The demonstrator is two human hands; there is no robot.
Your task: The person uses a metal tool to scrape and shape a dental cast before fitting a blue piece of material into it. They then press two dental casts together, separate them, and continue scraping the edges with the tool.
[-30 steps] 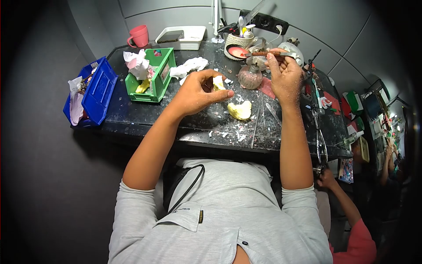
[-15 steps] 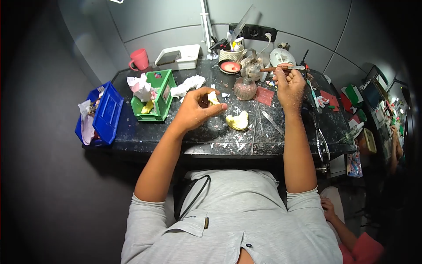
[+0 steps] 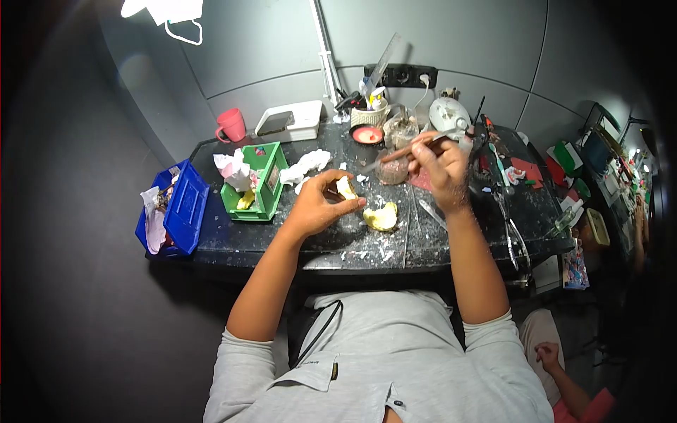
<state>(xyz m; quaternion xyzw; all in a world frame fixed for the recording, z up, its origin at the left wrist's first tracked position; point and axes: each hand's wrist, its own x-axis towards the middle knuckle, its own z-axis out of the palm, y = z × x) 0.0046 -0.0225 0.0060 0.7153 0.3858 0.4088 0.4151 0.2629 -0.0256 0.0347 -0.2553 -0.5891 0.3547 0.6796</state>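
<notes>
My left hand [image 3: 319,206] is closed around a small pale yellow plaster piece [image 3: 345,187], gripped between thumb and fingers; part of it is hidden by the fingers. My right hand [image 3: 443,173] pinches a wax knife [image 3: 400,154] by its brown wooden handle. Its narrow metal tip points left toward the held piece, apart from it. Below and between the hands, a curved pale yellow plaster cast [image 3: 381,218] lies on the black worktop [image 3: 282,243] among white scraps. Behind the knife stands a squat glass burner [image 3: 392,172], partly covered by it.
At left are a green bin [image 3: 271,185] and a blue bin [image 3: 187,211] holding crumpled paper. Further back stand a pink mug [image 3: 231,125], a white tray [image 3: 305,122] and a red wax dish [image 3: 367,134]. Thin metal tools [image 3: 407,236] lie near the front. Another person's hand [image 3: 547,356] shows lower right.
My right hand has come down and left with the wax knife, turning its tip toward the left hand. My left hand still holds the plaster piece. The camera view has tilted upward.
</notes>
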